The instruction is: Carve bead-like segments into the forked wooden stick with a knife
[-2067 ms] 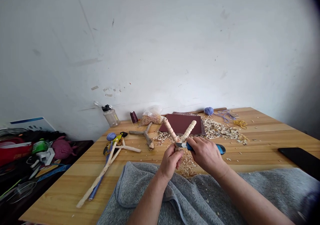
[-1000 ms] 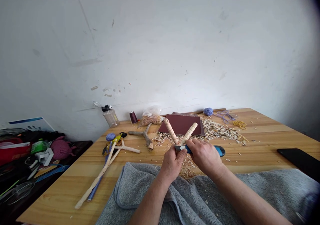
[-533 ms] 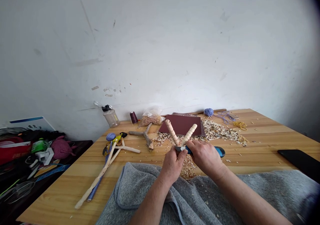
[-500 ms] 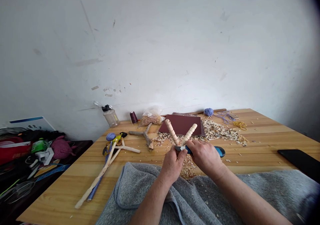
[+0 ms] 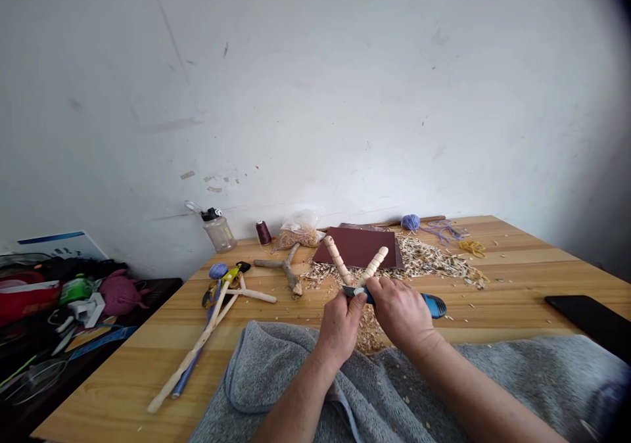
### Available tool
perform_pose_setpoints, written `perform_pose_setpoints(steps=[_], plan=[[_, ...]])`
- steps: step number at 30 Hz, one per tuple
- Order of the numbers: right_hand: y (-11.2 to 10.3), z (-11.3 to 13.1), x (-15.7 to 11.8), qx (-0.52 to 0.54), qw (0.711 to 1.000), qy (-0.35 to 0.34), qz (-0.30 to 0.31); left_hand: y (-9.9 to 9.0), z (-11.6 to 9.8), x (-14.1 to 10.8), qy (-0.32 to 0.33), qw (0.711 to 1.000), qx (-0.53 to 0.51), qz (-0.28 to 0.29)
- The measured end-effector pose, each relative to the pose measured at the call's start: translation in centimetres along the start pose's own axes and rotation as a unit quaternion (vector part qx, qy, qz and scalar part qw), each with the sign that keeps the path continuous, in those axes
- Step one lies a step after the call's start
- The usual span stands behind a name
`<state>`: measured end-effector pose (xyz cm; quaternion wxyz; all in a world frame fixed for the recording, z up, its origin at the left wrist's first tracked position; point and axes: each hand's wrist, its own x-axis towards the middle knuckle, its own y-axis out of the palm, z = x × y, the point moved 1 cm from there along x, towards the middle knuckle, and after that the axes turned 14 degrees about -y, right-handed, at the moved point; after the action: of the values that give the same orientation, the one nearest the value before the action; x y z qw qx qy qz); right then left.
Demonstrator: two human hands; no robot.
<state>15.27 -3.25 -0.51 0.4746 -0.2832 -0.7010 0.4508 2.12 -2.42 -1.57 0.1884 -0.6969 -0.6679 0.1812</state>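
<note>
A pale, peeled Y-shaped stick (image 5: 338, 260) with ringed grooves on both prongs points up and away from me. My left hand (image 5: 340, 325) is closed round its lower part, the thumb against the back of the blade. My right hand (image 5: 401, 311) grips a blue and black utility knife (image 5: 434, 305), whose blade lies across the stick near the fork. The stick's lower end is hidden by my hands. Beneath my forearms lies a grey towel (image 5: 276, 364).
Wood shavings (image 5: 434, 259) surround dark red sheets (image 5: 357, 247) on the wooden table (image 5: 118, 384). Leftward are a forked branch (image 5: 288, 271), pale sticks (image 5: 190, 357) and a bottle (image 5: 219, 233). A black tablet-like object (image 5: 591, 318) lies right; blue yarn (image 5: 411, 222) sits at the back.
The knife and my right hand have shifted slightly, and the knife's handle end sits a little lower and further right. Both hands keep their holds.
</note>
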Motion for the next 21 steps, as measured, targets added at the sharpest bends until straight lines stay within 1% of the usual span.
perform_pose_setpoints(steps=[8,16,21], plan=[[0.0,0.09,-0.11,0.0,1.0,-0.003,-0.003,-0.28,0.02,-0.07,-0.001,1.0,0.012,0.006],[-0.4,0.09,-0.19,0.009,1.0,0.003,-0.009,-0.59,0.06,-0.11,0.015,0.999,0.035,-0.007],[-0.73,0.06,-0.23,0.017,1.0,-0.001,-0.013,-0.77,0.22,-0.13,0.031,0.998,0.055,-0.025]])
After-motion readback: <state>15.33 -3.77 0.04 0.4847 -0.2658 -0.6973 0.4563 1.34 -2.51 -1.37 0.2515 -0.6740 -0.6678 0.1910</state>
